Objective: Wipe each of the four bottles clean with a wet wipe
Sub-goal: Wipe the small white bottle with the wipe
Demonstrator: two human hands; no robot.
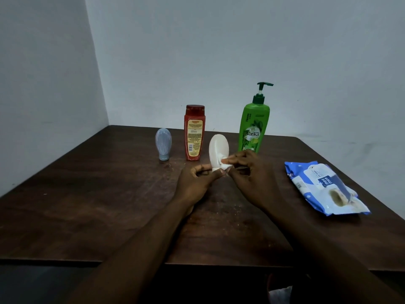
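White bottle (218,150) stands cap-down mid-tabletop (87,205), right of the red bottle (194,137). Left hand (198,181) grips its base; right hand (247,172) pinches the wet wipe (225,164) against the lower body. Suggest: pin the base, rotate, stroke up to the top.

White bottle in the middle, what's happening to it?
A person is cleaning it. Their left hand grips the white bottle near its bottom, and the right hand pinches a small wet wipe against its lower side. The pale blue bottle, red bottle and green pump bottle stand on the table behind. A pack of wipes lies to the right.
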